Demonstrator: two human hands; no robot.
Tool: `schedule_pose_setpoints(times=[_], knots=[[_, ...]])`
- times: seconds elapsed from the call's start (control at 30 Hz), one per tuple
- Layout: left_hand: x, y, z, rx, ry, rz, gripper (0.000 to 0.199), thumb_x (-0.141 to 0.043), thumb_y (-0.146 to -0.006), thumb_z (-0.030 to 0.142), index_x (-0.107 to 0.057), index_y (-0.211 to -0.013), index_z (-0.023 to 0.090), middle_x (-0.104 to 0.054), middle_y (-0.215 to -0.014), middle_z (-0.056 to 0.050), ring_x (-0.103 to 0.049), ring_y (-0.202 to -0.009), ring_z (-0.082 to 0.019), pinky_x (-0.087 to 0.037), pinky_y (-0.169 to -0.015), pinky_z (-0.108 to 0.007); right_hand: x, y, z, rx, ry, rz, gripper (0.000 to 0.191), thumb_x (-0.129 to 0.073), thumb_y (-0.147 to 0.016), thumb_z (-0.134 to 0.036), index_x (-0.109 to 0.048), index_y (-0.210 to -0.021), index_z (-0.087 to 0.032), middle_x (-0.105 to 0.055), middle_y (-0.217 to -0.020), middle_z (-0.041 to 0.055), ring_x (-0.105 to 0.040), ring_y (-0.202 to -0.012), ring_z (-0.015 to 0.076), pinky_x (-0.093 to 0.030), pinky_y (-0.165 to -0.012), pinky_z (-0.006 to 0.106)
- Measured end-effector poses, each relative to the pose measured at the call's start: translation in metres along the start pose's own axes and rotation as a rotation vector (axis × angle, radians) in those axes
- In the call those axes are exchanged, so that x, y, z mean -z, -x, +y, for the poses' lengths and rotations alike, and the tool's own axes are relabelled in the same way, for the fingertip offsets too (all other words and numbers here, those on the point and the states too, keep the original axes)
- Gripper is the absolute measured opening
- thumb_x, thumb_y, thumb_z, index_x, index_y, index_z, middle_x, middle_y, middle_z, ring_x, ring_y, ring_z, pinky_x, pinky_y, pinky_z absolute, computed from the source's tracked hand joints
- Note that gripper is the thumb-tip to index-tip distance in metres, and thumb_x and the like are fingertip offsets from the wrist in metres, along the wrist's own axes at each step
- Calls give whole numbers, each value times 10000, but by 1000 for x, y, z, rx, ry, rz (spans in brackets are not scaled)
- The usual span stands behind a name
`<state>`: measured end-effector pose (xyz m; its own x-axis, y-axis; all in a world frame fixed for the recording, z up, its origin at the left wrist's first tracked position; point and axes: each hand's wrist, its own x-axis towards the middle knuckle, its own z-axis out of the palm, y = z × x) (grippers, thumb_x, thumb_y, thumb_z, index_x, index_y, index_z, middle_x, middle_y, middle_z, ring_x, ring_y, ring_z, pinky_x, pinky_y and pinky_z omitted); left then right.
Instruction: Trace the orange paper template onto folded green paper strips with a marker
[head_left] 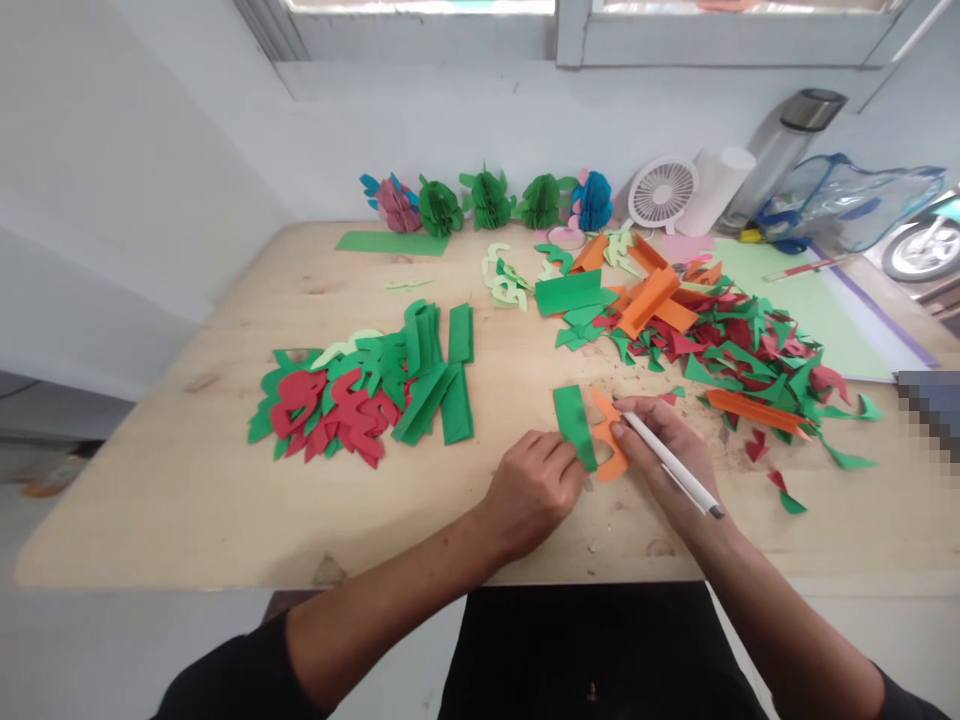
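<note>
My left hand [534,492] has its fingers curled at the lower end of a folded green paper strip [574,425]. My right hand [669,455] grips a white pen [675,464], its dark end pointing back toward my wrist. The fingertips of that hand also touch an orange paper cutout [612,462] with a wavy edge, lying against the green strip. To the left is a pile of red cutouts [349,420] and green cutouts [382,358], beside several folded green strips [456,400].
Green and red paper scraps [750,350] with folded orange strips [649,300] heap up at right. Honeycomb paper turtles [489,200] line the wall, near a small white fan [663,194], a bottle [787,150] and a clear pouch [847,200]. Light green sheets [817,300] lie far right.
</note>
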<state>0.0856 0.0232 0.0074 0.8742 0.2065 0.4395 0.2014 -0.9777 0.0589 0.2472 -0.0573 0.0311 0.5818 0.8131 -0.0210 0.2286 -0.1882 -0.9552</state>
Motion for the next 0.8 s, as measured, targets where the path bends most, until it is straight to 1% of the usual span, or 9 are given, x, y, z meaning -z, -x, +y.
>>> schedule_pose_setpoints(times=[0.1,0.17,0.27,0.37,0.47,0.53,0.63,0.7,0.8], knots=[[-1,0,-9,-29,47,-27,309,-433,-989,168,-606,-733,156,-616,-748,-47,-555,-733,-183,-405,-666,-340,-6,-3,-1,8,49,-7,228,-652,-762,-355,-651,-940,-214,-586,-636,-40,-492,-513,98,-383,-462,206],[-4,0,-19,-84,105,-25,292,-408,-991,131,-612,-785,152,-632,-796,-41,-567,-797,-179,-413,-727,-343,-11,-5,-2,34,102,-7,208,-629,-763,-345,-649,-918,-207,-539,-578,-57,-447,-467,88,-351,-435,201],[-11,3,-35,-131,195,-24,269,-389,-1008,153,-624,-877,161,-654,-882,-35,-575,-890,-176,-421,-802,-339,-19,-9,-3,62,203,6,191,-599,-765,-325,-654,-902,-205,-569,-584,-44,-496,-485,100,-379,-456,203],[-18,4,-44,-138,214,-2,312,-374,-1006,160,-609,-802,165,-642,-850,-38,-568,-844,-168,-434,-808,-327,-25,-11,-2,65,284,14,195,-578,-772,-319,-660,-908,-204,-627,-627,-21,-548,-517,115,-408,-487,211],[-17,2,-47,-123,217,49,314,-386,-991,160,-598,-760,160,-635,-830,-45,-565,-809,-166,-453,-794,-314,-29,-13,1,98,378,24,190,-563,-792,-314,-669,-908,-208,-646,-628,-16,-570,-525,124,-414,-506,217],[-15,-1,-47,-107,231,64,290,-394,-988,179,-611,-797,157,-641,-847,-50,-571,-808,-166,-467,-784,-310,-30,-14,4,141,445,30,182,-553,-810,-305,-672,-911,-210,-656,-637,-14,-593,-549,132,-430,-541,225],[-11,-2,-47,-92,249,56,267,-399,-990,202,-629,-862,160,-654,-881,-52,-586,-827,-169,-483,-794,-318,-31,-14,8,202,520,38,181,-539,-836,-297,-672,-924,-211,-675,-664,-5,-621,-584,142,-442,-575,235],[-11,-2,-48,-84,243,47,261,-409,-989,209,-635,-866,162,-660,-900,-56,-602,-881,-180,-489,-825,-335,-32,-14,11,232,551,47,185,-534,-853,-308,-671,-932,-212,-679,-667,-3,-623,-578,144,-441,-569,237],[-11,0,-49,-74,226,38,261,-421,-987,224,-641,-862,157,-671,-948,-75,-607,-1014,-213,-487,-882,-366,-33,-14,12,272,575,58,192,-531,-872,-332,-669,-932,-213,-682,-662,-4,-620,-561,142,-448,-568,239]])
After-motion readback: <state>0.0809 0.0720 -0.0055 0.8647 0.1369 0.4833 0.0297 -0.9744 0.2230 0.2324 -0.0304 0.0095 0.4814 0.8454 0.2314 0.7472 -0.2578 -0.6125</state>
